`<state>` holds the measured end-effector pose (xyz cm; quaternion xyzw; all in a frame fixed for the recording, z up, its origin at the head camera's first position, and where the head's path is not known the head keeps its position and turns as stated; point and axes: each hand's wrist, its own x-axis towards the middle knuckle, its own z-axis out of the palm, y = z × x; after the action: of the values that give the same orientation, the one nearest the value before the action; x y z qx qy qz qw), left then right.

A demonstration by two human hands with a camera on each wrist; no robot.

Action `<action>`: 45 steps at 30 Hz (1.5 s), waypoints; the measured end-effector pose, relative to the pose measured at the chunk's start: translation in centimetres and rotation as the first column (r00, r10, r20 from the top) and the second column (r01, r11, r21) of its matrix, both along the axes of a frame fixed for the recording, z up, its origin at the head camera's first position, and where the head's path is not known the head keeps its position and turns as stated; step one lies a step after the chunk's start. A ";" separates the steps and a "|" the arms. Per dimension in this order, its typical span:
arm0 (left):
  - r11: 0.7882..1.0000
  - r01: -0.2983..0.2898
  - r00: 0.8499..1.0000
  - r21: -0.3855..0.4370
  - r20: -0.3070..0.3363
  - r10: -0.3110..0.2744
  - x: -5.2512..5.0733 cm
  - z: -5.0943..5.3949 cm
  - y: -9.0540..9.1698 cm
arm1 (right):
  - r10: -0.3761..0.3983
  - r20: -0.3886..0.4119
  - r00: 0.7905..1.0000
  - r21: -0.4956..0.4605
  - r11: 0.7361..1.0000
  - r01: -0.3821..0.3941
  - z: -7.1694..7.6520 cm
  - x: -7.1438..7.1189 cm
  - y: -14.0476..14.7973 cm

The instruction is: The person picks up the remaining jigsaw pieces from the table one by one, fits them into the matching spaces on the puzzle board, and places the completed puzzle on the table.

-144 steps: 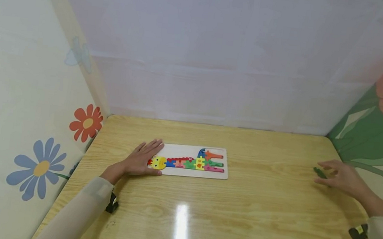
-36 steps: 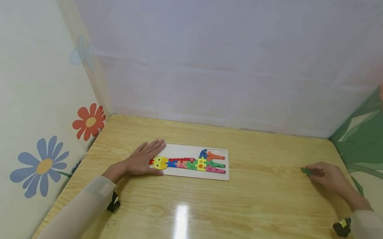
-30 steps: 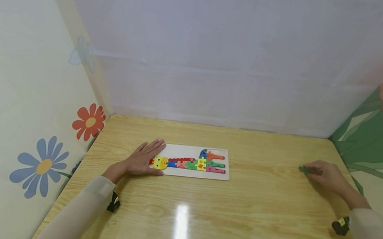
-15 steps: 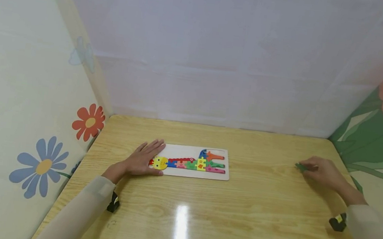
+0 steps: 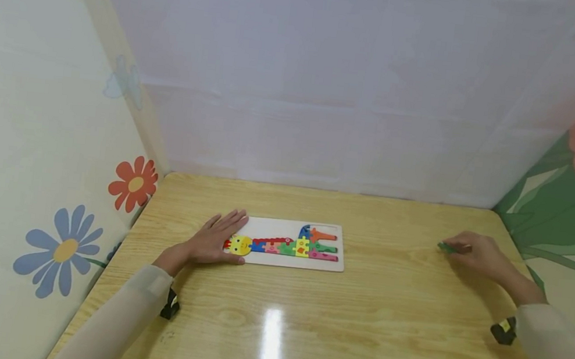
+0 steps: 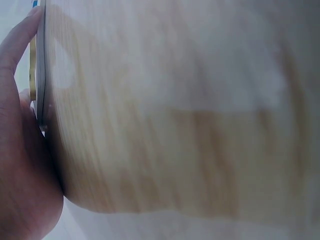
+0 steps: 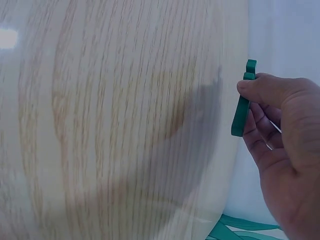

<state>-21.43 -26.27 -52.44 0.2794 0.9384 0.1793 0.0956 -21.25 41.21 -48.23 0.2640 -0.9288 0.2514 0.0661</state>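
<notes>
A white puzzle board (image 5: 268,259) lies flat on the table, with a colourful giraffe lying sideways in it, its yellow head at the left and its legs at the right. My left hand (image 5: 207,240) rests over the board's left end, fingers spread and straight, thumb along the near edge. In the left wrist view the left hand (image 6: 22,150) touches the board's side. Off to the right, well apart from the board, my right hand (image 5: 481,257) pinches a green puzzle piece (image 7: 242,112) between thumb and fingers. That piece is held above the table, as its shadow shows.
The wooden table (image 5: 356,327) reaches to a white cloth wall (image 5: 328,90) at the back. Flower-printed panels stand at the left and right sides. A bright light reflection (image 5: 271,347) lies on the table's front part.
My right hand has closed on the green puzzle piece, turned it in its fingers, and drifted left and slightly away from me. My left hand and the board stay in place.
</notes>
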 end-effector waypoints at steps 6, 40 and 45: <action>1.000 -0.003 1.000 -0.001 -0.001 0.003 0.0 0.0 0.0 | -0.009 0.028 1.000 -0.003 1.000 0.009 0.3 -0.2 -0.3; 1.000 0.006 1.000 0.005 -0.003 -0.006 0.0 0.1 -0.1 | 0.071 0.050 0.996 -0.047 0.997 -0.069 0.4 -1.6 -3.3; 1.000 0.005 1.000 0.007 0.008 -0.005 0.0 0.2 0.0 | 0.073 0.055 0.996 -0.039 0.997 -0.071 0.6 -1.9 -3.7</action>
<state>-21.41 -26.31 -52.26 0.2811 0.9368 0.1834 0.0988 -23.10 37.49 -47.67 0.2888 -0.9153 0.2783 0.0356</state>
